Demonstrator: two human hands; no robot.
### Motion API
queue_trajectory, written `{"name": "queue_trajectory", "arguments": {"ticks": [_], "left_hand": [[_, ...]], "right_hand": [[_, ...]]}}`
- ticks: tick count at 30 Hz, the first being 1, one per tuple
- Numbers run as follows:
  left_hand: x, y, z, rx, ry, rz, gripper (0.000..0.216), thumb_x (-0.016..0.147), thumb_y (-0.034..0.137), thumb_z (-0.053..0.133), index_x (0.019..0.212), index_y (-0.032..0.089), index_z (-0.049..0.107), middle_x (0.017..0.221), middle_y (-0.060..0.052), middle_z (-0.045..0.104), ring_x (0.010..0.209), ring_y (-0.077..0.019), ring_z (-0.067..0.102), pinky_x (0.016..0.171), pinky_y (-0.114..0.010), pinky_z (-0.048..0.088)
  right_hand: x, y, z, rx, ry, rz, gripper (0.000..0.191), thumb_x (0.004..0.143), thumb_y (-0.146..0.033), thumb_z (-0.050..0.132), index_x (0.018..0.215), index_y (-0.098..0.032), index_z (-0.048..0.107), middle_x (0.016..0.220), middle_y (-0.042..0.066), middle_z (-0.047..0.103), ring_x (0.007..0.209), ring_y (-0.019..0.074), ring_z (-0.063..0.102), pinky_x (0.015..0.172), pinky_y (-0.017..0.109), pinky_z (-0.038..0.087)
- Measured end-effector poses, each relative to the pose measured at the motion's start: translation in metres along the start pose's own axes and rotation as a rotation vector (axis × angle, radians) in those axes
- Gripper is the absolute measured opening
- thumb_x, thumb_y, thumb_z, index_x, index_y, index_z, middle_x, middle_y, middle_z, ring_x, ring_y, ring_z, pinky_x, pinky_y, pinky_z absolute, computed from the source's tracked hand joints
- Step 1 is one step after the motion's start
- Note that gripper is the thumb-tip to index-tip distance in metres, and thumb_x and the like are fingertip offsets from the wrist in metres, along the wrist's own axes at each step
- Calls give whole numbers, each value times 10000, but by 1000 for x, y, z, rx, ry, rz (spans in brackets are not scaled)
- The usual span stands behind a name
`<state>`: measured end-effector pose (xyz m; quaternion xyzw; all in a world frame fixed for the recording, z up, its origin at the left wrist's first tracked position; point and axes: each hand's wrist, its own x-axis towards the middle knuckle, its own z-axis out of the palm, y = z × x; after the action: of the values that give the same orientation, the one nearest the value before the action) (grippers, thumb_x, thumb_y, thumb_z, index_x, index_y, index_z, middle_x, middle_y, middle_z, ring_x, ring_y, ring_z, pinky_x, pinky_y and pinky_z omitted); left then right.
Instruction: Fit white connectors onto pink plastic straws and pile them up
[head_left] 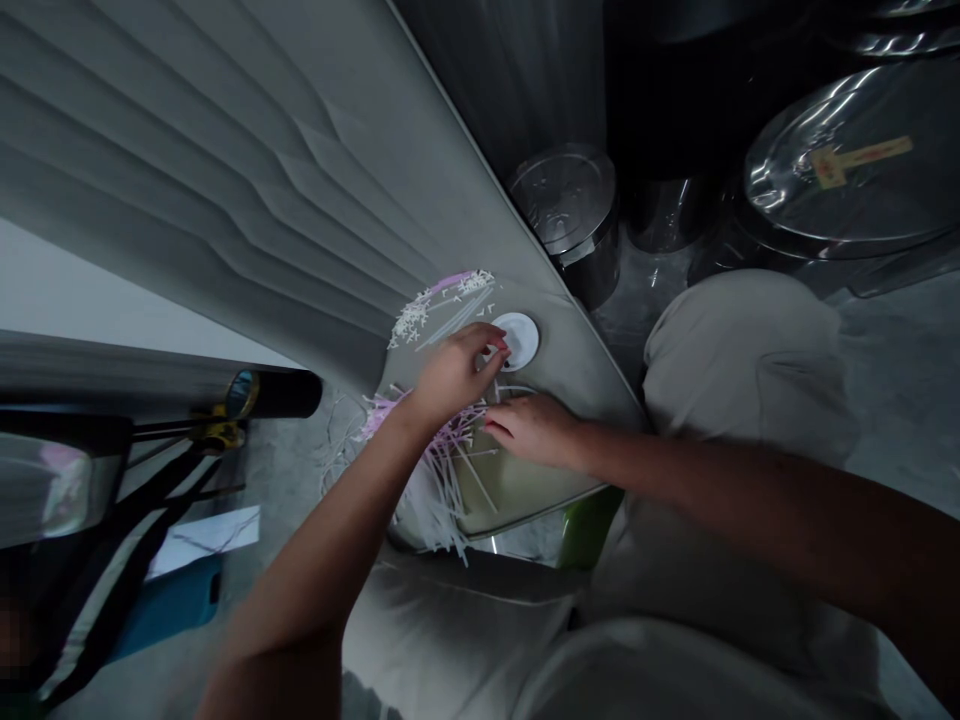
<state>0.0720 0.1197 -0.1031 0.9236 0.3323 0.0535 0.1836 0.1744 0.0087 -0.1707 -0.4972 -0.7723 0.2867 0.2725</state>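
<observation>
My left hand (pixel 454 372) reaches over the seat, its thumb and fingertips pinched at the near edge of a small round white dish (pixel 523 338). What sits between those fingertips is too small to make out. My right hand (pixel 534 428) is closed just below it, fingertips at the ends of a loose pile of thin white and purple sticks (pixel 442 470). Whether it grips one of them is unclear. Beyond my left hand lie small white pieces (pixel 411 322), several pale longer sticks (pixel 457 320) and a purple strip (pixel 450 282).
The things lie on a grey ribbed seat (pixel 555 475) with a raised back (pixel 262 150). At the right stand a dark bin with a clear lid (pixel 566 205) and a large clear-covered container (pixel 862 160). A black cylinder (pixel 285 394) and a blue object (pixel 169 605) are at left.
</observation>
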Motion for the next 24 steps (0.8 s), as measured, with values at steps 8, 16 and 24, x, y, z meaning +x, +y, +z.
{"name": "queue_trajectory", "arguments": {"ticks": [8,16,24], "left_hand": [[2,-6,-3,172,-56,-60,238,900,323,498,1025,184,644,1028,-66,704,889,-195,654,810,-319,501],[-7,-12,-6,32,59,-149,242,894,360,525,962,171,660,967,-59,705,821,-159,660,765,-280,517],[-15,-18,7,-129,163,-256,209,877,342,556,945,169,652,927,-46,700,810,-133,653,785,-256,530]], "right_hand": [[-1,1,2,-6,13,-13,247,971,-303,464,920,-164,663,900,59,737,784,163,650,642,288,352],[0,1,0,11,9,-11,245,969,-302,473,914,-160,665,902,62,738,787,161,650,643,287,339],[-1,1,1,4,1,-7,239,971,-300,472,938,-158,661,913,68,736,792,159,645,660,284,346]]}}
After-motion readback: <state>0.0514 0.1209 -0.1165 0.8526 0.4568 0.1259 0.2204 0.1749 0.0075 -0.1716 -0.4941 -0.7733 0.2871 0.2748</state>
